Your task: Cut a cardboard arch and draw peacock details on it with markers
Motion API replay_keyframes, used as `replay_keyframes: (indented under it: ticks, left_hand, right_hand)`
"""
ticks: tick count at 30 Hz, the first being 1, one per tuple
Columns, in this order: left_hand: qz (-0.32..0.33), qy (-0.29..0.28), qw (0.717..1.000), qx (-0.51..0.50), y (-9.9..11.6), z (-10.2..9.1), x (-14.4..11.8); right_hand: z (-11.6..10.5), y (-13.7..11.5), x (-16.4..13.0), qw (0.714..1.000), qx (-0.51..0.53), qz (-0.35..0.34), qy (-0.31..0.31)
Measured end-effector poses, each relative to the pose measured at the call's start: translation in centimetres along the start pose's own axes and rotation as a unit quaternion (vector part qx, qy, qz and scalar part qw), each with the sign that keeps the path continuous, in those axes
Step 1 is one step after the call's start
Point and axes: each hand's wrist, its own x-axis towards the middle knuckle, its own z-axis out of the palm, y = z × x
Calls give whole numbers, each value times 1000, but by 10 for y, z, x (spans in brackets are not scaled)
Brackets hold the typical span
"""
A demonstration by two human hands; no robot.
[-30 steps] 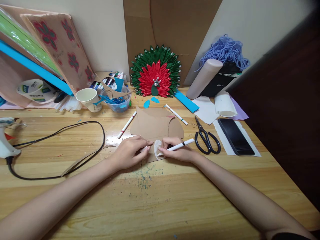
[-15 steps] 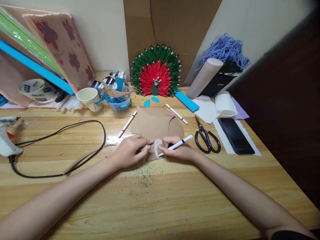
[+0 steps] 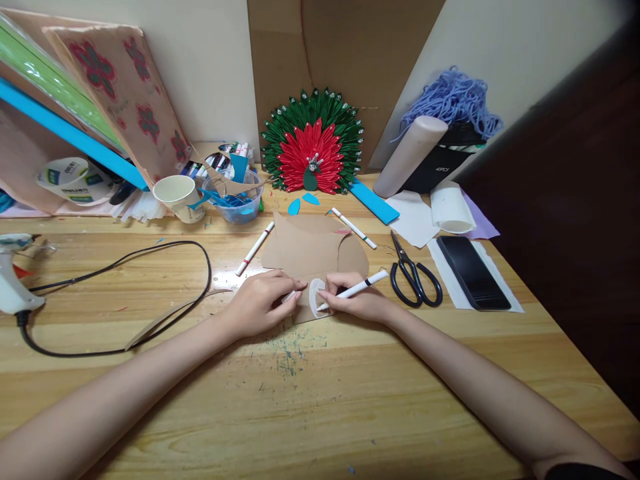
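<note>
A brown cardboard piece (image 3: 307,243) with curved cut edges lies in front of me. On its near part is a white oval patch (image 3: 315,291); whether it is paper or colouring I cannot tell. My right hand (image 3: 347,293) grips a white marker (image 3: 364,283) with a black band, its tip down at the patch's lower edge. My left hand (image 3: 265,300) rests on the cardboard's left side, thumb and fingers closed on a small white piece that looks like a marker cap (image 3: 289,296). Two more white markers lie near the cardboard, one with a red band (image 3: 255,249), one green-banded (image 3: 353,228).
Black-handled scissors (image 3: 415,275) and a phone (image 3: 473,273) lie to the right. At left are a glue gun (image 3: 17,280) and its looping cord. Behind stand a paper cup (image 3: 177,198), a plastic tub (image 3: 240,210) of blue scraps and a red-green peacock craft (image 3: 313,143).
The right hand and its marker have shifted very slightly, with the tip still at the white patch. My left hand stays in place.
</note>
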Motion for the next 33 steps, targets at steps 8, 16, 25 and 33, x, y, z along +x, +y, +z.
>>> replay_keyframes:
  ticks: [8,16,25,33]
  left_hand:
    - [1,-2,1000,4,0,0,0]
    - [5,5,1000,7,1,0,1]
    - [3,0,1000,5,1,0,-1]
    - [4,3,1000,3,1,0,0]
  right_hand:
    - [-1,-3,1,1000,23,11,-5]
    - [-2,-2,2,999,21,26,-2]
    - [-1,-1,2,998,37,28,35]
    - [-1,0,2,998,46,24,40]
